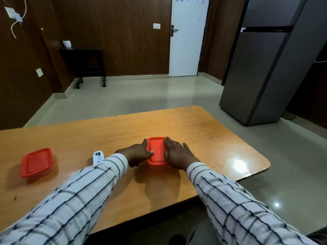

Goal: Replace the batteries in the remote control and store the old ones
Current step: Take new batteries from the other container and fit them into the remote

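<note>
Pressing on the lid: both hands lay on the red-lidded container (156, 152) that stood on the wooden table (123, 131), toward its right half.
Left hand (137, 153): curled loosely against the container's left side, thumb stretched across the lid's near-left part, one fingertip hooked over the far-left corner; the other fingers were folded under, beside the wall.
Right hand (177, 152): spread flat, palm down, fingers together and extended over the right side of the lid, thumb resting on the lid toward the middle; it gripped nothing.
Container: lid seated on a clear base; the base was mostly covered by the two hands and its contents could not be seen.
Remote control (98, 157): white, lying just left of the left wrist, well apart from the container; its open battery bay faced up with dark shapes inside, too small to tell whether cells were in it. Its near end was hidden behind the striped left sleeve (79, 191).
Second red-lidded container (36, 162): far left of the pressed container, beyond the remote, lid on, touched by neither hand.
Hard to make out: no loose batteries could be picked out anywhere on the table.
Cut off: both sleeves ran out of the bottom edge.
</note>
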